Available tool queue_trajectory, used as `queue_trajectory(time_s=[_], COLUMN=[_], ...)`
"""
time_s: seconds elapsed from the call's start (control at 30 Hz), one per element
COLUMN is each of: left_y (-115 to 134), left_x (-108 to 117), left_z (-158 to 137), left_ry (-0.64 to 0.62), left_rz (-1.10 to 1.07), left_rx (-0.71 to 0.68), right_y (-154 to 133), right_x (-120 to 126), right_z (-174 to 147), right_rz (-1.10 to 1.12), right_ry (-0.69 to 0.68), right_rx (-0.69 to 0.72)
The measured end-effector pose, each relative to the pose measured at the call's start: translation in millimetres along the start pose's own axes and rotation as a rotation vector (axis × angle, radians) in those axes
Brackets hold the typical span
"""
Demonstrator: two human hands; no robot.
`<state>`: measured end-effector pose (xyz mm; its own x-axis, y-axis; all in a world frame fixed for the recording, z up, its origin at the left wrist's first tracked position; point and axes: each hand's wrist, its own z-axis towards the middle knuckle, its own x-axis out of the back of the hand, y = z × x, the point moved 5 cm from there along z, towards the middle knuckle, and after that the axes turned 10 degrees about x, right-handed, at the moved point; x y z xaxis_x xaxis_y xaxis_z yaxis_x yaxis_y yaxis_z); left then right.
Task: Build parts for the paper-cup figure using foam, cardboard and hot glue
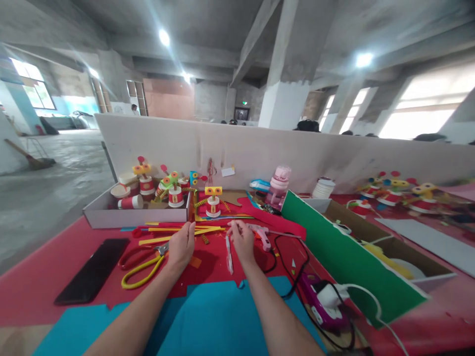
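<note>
facing cup figure (213, 206), left hand (181, 245), right hand (243, 243)

A: What lies at eight o'clock from the middle of the view?
B: A flat black smartphone (92, 271), on the red table covering (44, 283).
A: Between four and five?
B: A purple plastic power strip (326, 317) with a blocky white adapter (328, 296) plugged in.
A: Toward three?
B: A translucent pink plastic bottle (279, 187), then a ribbed white container (323, 188) farther out.
A: Beyond the table?
B: A wooden-handled broom (34, 162) at nine, a small glowing green sign (244, 103) at twelve, and a grey-and-white concrete pillar (287, 64) at one.
</note>
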<state>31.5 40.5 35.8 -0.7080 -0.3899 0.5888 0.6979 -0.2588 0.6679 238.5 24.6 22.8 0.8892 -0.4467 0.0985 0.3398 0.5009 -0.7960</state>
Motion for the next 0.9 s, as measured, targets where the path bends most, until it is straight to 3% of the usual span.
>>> queue_trajectory(time_s=[0.2, 0.47, 0.67, 0.73, 0.9], left_y=[-10.4, -16.4, -15.1, -7.7, 13.4], left_x=[8.0, 13.2, 12.1, 8.1, -22.2], left_z=[13.0, 13.7, 39.8, 49.0, 34.3], left_ry=[0.073, 0.109, -0.023, -0.123, -0.486], left_rz=[0.036, -0.079, -0.130, -0.028, 0.238], left_rx=[-0.037, -0.014, 0.089, 0.008, -0.455], right_y=[27.3, 21.1, 23.6, 25.6, 26.7], right_x=[12.8, 11.2, 6.7, 6.4, 4.2], right_z=[5.1, 5.0, 3.7, 3.5, 3.2], right_rz=[0.212, 0.306, 0.275, 0.242, 0.191], right_ry=[0.201, 0.207, 0.158, 0.160, 0.136], right_rx=[-0.188, -0.257, -0.225, -0.210, -0.180])
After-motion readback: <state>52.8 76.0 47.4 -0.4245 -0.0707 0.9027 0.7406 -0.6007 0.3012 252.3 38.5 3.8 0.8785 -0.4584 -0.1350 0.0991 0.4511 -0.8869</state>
